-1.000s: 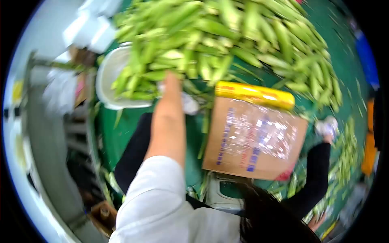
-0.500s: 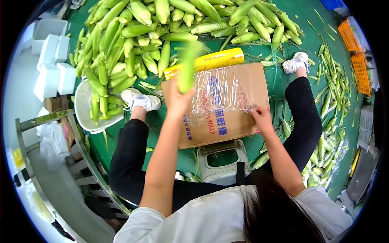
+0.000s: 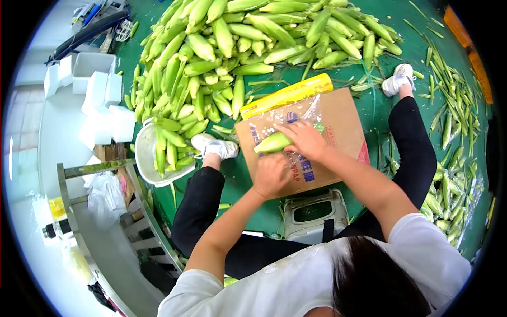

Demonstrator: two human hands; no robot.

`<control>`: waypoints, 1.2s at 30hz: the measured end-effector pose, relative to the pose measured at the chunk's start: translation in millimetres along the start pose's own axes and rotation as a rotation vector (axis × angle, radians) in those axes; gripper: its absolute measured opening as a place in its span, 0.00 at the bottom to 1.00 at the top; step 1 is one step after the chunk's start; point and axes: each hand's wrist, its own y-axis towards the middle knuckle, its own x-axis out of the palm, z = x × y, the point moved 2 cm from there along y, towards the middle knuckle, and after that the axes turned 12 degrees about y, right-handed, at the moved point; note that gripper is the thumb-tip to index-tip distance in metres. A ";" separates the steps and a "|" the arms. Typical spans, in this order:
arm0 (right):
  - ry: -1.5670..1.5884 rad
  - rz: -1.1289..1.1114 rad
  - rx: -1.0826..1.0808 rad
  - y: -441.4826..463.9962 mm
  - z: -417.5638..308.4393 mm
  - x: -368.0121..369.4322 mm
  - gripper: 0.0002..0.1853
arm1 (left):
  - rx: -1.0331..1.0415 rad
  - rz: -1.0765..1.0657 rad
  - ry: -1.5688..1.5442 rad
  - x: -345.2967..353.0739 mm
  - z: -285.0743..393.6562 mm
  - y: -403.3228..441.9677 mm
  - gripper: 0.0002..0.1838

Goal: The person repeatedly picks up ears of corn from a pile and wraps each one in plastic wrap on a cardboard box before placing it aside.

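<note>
A green ear of corn [image 3: 273, 143] in its husk lies on a cardboard box [image 3: 338, 113] in front of me. My right hand [image 3: 305, 139] covers its right end, fingers over the top and thumb on the near side. My left hand [image 3: 272, 173] is just below the ear, its fingers curled; what they pinch, if anything, is hidden. Clear plastic film [image 3: 312, 108] lies wrinkled on the box beyond the ear. A yellow roll of cling film [image 3: 288, 96] rests along the box's far edge.
A large heap of corn [image 3: 222, 39] spreads across the green floor beyond the box. To the left stand a white tub [image 3: 145, 153] with corn and a wooden bench frame [image 3: 76, 211]. Wrapped corn [image 3: 446, 198] and loose husks [image 3: 449, 95] lie at right. A grey stool [image 3: 317, 211] is nearest me.
The ear of corn has come down from the raised left hand onto the film on the box. My right hand has moved left onto the ear, and my left hand has dropped beside it.
</note>
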 end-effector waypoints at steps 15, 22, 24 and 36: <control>0.031 -0.306 -0.052 -75.0 -3.5 -4.9 0.31 | 0.012 -0.336 -0.520 -21.7 -48.6 -6.5 0.05; -0.208 0.101 0.058 21.7 32.1 -18.2 0.26 | -0.180 -0.442 -0.170 12.1 -103.1 141.4 0.32; -0.016 -0.048 0.230 38.8 31.8 -21.2 0.26 | -0.194 -0.186 -0.050 -23.3 -121.9 189.8 0.28; 0.461 -1.361 0.364 -6.8 -17.4 26.2 0.40 | 0.575 -0.270 0.115 68.9 -0.4 140.7 0.28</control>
